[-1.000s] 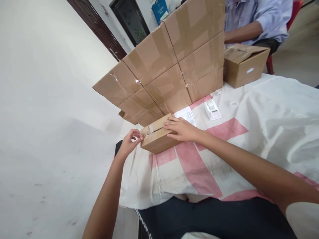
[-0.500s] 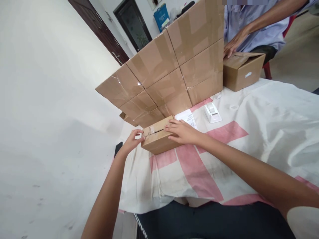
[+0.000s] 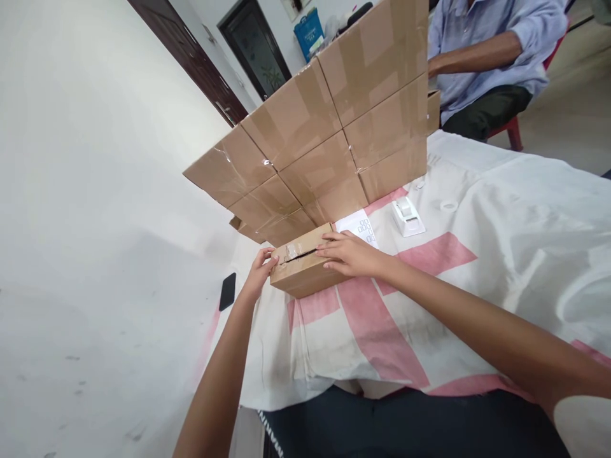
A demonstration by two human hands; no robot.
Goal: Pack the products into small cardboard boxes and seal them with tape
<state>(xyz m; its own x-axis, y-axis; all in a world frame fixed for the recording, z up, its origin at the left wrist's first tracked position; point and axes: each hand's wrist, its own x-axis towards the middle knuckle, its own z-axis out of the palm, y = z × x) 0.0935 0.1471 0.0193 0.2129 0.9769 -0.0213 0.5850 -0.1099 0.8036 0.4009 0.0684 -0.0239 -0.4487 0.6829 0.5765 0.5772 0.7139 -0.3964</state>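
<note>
A small cardboard box [image 3: 305, 273] lies in front of me on the cloth-covered table, with a dark slit between its top flaps and clear tape [image 3: 293, 249] across part of it. At the box's left end, my left hand [image 3: 261, 267] grips the corner, thumb and fingertips against the edge. My right hand [image 3: 351, 254] rests on the right part of the top with fingers stretched out, holding nothing. Just behind the right hand lies a white paper sheet [image 3: 357, 226] with printed shapes, partly covered by the box.
A tall partition of taped cardboard [image 3: 329, 140] stands behind the box. A white tape dispenser [image 3: 407, 216] sits to the right, and a black phone [image 3: 228, 291] at the left edge. Beyond the partition sits a person in a blue shirt [image 3: 487, 38], beside another cardboard box [image 3: 433, 111].
My left hand has shifted slightly on the box corner, uncovering the phone. The slit looks a little wider. The co-worker's box has moved back behind the partition.
</note>
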